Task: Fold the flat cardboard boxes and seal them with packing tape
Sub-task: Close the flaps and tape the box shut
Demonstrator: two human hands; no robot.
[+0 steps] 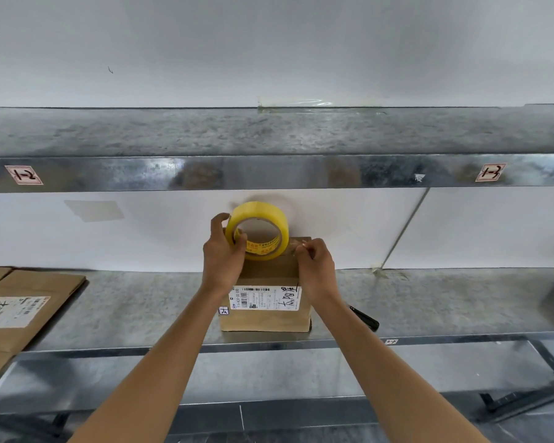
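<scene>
Currently the left grip (223,254) is closed round the packing tape roll (263,211), held at the 12 o'clock edge of the folded cardboard box (264,319) standing on the metal shelf (141,308). Right grip (314,266) pinches the free tape end (297,246). Risk: thin film may fold onto itself or slip from the pinch; light box may tip under pull. Flat boxes (23,302) at 9 o'clock.

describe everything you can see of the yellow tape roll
The tape roll is a wide ring of glossy yellow packing tape, its inner face printed in red. It stands on edge over the cardboard box. The left hand grips its left rim, reaching into the hole; the right hand pinches its free end.
</scene>
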